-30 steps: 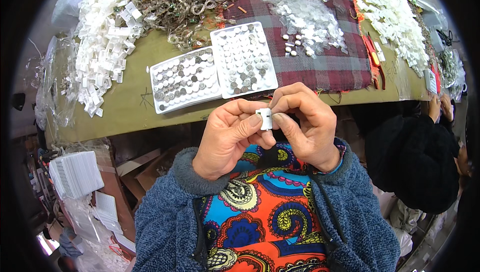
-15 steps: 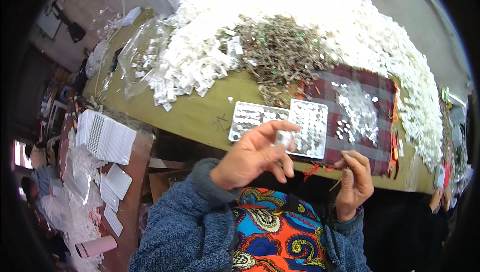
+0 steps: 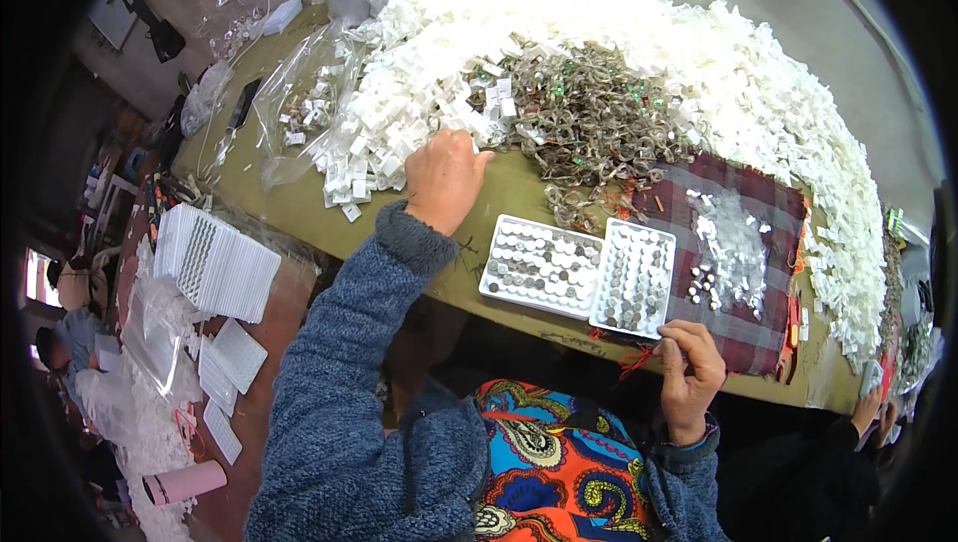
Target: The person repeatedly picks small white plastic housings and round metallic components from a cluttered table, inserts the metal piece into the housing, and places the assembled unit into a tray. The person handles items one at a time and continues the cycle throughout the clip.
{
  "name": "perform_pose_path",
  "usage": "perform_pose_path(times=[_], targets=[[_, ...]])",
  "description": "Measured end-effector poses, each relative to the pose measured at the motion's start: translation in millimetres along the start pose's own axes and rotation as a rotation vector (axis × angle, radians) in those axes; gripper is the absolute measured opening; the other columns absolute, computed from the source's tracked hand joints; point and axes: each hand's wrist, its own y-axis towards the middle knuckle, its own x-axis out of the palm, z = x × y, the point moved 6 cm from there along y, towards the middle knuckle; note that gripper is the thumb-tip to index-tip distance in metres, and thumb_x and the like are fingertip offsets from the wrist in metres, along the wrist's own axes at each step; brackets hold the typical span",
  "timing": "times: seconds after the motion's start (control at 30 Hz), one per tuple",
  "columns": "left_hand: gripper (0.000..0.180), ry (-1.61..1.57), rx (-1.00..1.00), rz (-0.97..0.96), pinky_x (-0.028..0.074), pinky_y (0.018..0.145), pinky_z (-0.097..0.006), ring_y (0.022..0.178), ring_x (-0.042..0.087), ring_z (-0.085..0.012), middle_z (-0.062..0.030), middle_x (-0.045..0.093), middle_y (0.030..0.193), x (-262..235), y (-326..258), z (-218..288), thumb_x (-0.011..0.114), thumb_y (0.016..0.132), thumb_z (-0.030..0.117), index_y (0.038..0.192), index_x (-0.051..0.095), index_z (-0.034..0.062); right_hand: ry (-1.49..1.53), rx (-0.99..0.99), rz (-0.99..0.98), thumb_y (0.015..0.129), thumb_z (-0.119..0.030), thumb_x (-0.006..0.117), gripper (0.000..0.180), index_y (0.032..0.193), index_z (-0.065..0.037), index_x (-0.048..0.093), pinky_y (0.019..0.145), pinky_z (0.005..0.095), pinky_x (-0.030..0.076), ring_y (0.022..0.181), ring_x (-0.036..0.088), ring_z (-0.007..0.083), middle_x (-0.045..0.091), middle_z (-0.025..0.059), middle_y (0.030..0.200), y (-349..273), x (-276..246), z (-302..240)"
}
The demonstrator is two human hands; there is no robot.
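My left hand (image 3: 443, 181) reaches out to the front edge of a big heap of small white plastic pieces (image 3: 369, 148). Its back faces up, so the fingertips and anything under them are hidden. Close to the near corner of a white tray (image 3: 611, 317), my right hand (image 3: 693, 378) is closed, thumb against fingers; whatever it pinches is too small to make out. Rows of small round white and grey pieces fill that tray. A second white tray (image 3: 486, 287) with similar rows lies against its left side.
Behind the trays lies a tangled grey-brown pile (image 3: 589, 123). A plaid cloth (image 3: 738, 337) at the right carries loose clear and white bits. Stacked white trays (image 3: 225, 263) and a pink tumbler (image 3: 187, 482) stand on the left table. Another person's hand (image 3: 866, 410) shows at far right.
My left hand has gone from in front of the trays, where it held a small whitish piece, up and left to the white heap. My right hand has dropped slightly.
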Motion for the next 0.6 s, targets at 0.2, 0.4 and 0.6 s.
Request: perform_pose_path(times=[0.2, 0.4, 0.6], targets=[[0.03, 0.049, -0.075, -0.063, 0.052, 0.063, -0.044, 0.078, 0.067, -0.0339, -0.0148, 0.069, 0.084, -2.6, -0.5, -5.4, 0.078, 0.08, 0.031, 0.082, 0.068, 0.0032, -0.035, 0.008, -0.006, 0.09, 0.004, 0.063, 0.009, 0.097, 0.005, 0.069, 0.066, 0.0271, 0.051, 0.071, 0.064, 0.0167, 0.067, 0.0128, 0.094, -3.7, -8.9, 3.1], [0.023, -0.034, 0.135, 0.016, 0.051, 0.061, -0.042, 0.074, 0.066, -0.0299, -0.0097, 0.064, 0.084, -12.9, -3.6, 12.5, 0.08, 0.078, 0.025, 0.084, 0.068, 0.007, -0.01, 0.016, 0.001, 0.09, 0.004, 0.063, 0.009, 0.097, 0.005, 0.068, 0.065, 0.0273, 0.051, 0.07, 0.063, 0.0162, 0.067, 0.0123, 0.092, -3.9, -12.4, 12.4], [0.027, 0.061, 0.146, 0.124, 0.051, 0.058, -0.04, 0.072, 0.064, -0.0283, -0.0078, 0.058, 0.082, 16.9, 9.4, 20.7, 0.08, 0.077, 0.028, 0.08, 0.063, 0.0073, -0.038, 0.028, 0.003, 0.09, 0.005, 0.063, 0.009, 0.097, 0.005, 0.068, 0.063, 0.0267, 0.05, 0.069, 0.063, 0.0156, 0.066, 0.0123, 0.092, -7.8, -15.9, 12.7]])
